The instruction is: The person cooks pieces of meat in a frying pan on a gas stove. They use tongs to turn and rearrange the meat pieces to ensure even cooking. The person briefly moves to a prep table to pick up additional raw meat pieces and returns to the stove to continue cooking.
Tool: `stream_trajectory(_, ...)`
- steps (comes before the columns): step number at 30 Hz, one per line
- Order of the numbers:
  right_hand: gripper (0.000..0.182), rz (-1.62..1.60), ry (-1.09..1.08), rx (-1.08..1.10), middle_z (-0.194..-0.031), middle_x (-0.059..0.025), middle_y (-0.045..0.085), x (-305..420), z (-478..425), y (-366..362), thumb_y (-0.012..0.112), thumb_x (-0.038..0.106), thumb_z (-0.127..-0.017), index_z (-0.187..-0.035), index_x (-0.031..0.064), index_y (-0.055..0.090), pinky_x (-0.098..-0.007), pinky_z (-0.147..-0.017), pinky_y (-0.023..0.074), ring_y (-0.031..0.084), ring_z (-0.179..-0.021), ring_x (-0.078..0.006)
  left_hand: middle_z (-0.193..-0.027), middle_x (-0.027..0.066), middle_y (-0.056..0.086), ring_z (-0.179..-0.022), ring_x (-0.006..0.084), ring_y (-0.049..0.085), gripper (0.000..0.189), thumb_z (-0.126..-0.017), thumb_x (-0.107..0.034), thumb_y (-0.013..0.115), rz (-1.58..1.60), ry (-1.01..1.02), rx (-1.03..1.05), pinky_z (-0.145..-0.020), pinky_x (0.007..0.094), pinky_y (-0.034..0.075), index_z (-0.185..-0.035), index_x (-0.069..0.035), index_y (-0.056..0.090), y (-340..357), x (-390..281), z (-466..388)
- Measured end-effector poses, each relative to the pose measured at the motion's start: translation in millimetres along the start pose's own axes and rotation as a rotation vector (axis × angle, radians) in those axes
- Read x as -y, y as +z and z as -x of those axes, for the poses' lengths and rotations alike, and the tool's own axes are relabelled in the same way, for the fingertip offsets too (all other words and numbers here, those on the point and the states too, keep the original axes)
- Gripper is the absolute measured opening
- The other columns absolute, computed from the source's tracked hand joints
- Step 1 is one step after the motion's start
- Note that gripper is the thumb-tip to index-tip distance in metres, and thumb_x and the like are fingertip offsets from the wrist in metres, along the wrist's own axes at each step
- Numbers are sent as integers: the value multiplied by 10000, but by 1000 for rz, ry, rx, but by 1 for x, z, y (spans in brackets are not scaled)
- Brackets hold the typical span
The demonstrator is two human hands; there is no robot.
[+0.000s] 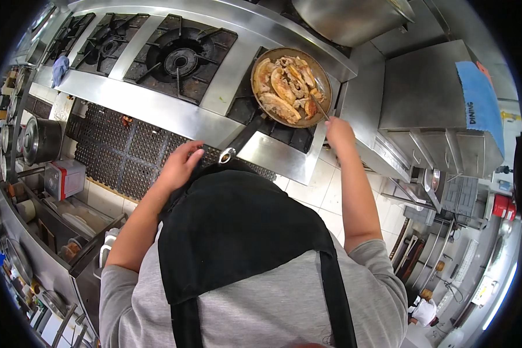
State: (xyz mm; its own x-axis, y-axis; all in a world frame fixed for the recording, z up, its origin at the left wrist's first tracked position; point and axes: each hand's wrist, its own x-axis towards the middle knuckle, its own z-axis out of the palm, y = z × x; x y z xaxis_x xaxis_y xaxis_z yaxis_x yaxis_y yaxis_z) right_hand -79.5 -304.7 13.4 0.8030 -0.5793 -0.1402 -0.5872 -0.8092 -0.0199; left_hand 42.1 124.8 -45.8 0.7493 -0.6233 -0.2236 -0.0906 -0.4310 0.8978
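My right hand grips a thin metal utensil at the right rim of a frying pan. The utensil's tip touches a browned slice of meat; whether it is a fork or tongs I cannot tell. Several pale, partly browned meat slices lie in the pan, some overlapping. The pan rests on the rightmost front burner, its dark handle pointing towards my apron. My left hand hangs in the air left of the handle's end, fingers slightly apart and holding nothing.
Left of the pan are several gas burners with iron grates. A large metal pot stands behind. A blue cloth hangs on the stove's front edge. To the right is a steel cabinet. A rubber mat covers the floor. Another person appears far right.
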Motion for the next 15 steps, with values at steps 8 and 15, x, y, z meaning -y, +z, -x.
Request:
stream_trajectory(8,191,247,-153,8,-837,-187,699,-1,-13,11,503,122,-860,-885,6,653,-448,-681,554,697,-783,-343,-1116,217,580,-912,358,616,599,-901,-206,641,-336,116,102,-825,414,493,-1430,-110,378,62,-57,-14)
stream_trajectory(15,207,314,-254,73,-854,-163,702,-14,-26,-18,541,154,-879,-917,23,696,-434,-693,555,696,-804,-325,-1112,193,551,-940,384,609,652,-895,-182,607,-507,-46,9,-803,454,508,-1473,-209,307,83,-81,-5)
